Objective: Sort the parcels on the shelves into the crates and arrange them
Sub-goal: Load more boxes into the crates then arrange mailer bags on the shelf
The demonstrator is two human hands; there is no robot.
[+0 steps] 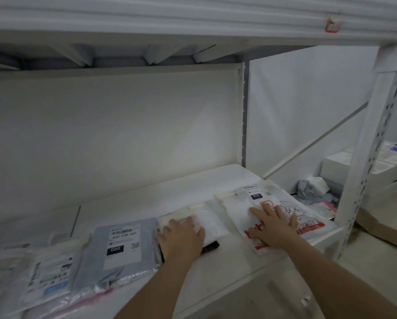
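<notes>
Several flat parcels lie in a row on a white shelf (216,180). My left hand (182,234) lies palm down on a small white padded parcel (211,221) with a black edge beneath it; its fingertips bend over the parcel's far side. My right hand (273,226) rests flat, fingers spread, on a white parcel with red print (236,208) at the right end of the shelf. A grey parcel labelled 060 (121,249) sits just left of my left hand. Further left lies a clear-bagged parcel with a blue label (52,277).
The upper shelf board (192,26) hangs low overhead. A white slotted upright (363,169) stands at the right front corner. Beyond it on the floor lie crumpled bags (312,187), brown cardboard (381,231) and white boxes (340,162).
</notes>
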